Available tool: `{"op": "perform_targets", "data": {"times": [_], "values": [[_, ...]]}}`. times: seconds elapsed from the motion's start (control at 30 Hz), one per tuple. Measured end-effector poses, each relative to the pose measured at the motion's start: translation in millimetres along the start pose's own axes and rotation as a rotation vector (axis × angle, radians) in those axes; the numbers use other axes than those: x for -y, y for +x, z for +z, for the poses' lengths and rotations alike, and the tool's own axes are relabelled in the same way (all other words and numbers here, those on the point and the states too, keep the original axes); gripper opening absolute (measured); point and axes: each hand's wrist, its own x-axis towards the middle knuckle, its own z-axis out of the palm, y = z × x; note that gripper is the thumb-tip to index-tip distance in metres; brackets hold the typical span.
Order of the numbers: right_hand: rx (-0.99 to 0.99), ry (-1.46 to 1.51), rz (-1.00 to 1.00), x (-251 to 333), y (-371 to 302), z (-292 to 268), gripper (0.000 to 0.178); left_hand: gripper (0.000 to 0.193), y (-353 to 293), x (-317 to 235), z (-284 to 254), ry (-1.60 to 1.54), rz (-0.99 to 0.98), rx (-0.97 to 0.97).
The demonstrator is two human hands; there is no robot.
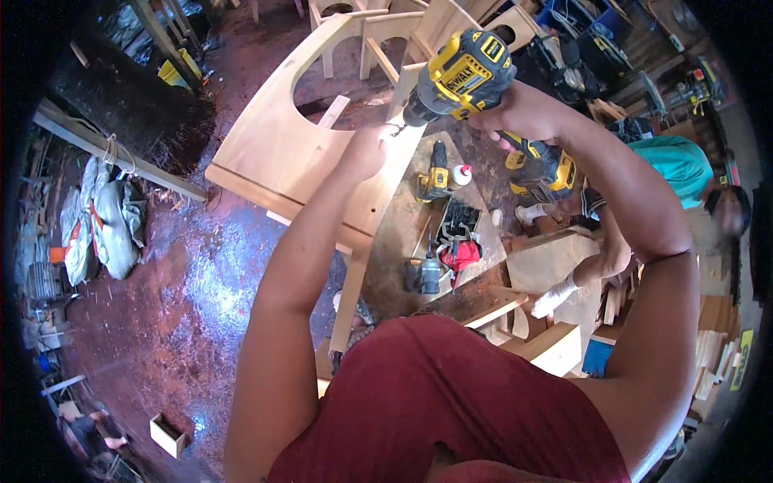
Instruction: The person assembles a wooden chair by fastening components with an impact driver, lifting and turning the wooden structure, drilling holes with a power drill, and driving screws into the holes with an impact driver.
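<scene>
My right hand [525,117] is wrapped round the grip of a yellow and black cordless drill [463,76], held over a pale wooden furniture panel [278,149] with a curved cut-out. The drill's nose points down and left toward the panel's edge. Right by its tip, my left hand [369,153] is closed in a pinch against the wood; what its fingers hold is too small to make out. A dark hole shows in the panel's lower edge strip.
A second yellow drill [435,173], a white bottle with a red cap [460,175] and a red pouch [460,254] lie on a board. Someone in a teal shirt [672,165] sits at right. Wood pieces [713,338] are stacked beyond; wrapped bundles [105,221] stand left.
</scene>
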Motion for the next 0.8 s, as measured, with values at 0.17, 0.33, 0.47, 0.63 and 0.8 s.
{"op": "perform_targets", "data": {"times": [0.17,0.33,0.47,0.63,0.8], "values": [[0.038,-0.047,0.041,-1,11,-8,0.02,0.036,0,2,6,-0.023,0.018,-0.06],[0.089,-0.073,0.074,-1,23,-17,0.021,0.037,0,4,13,0.003,0.0,-0.069],[0.083,-0.081,0.079,2,25,-17,0.021,0.038,-1,14,15,0.03,0.061,-0.073],[0.111,-0.074,0.19,6,33,-19,0.024,0.04,-1,23,20,0.099,0.165,-0.197],[0.181,-0.114,0.191,16,37,-21,0.022,0.042,0,15,15,0.041,0.112,-0.26]]}}
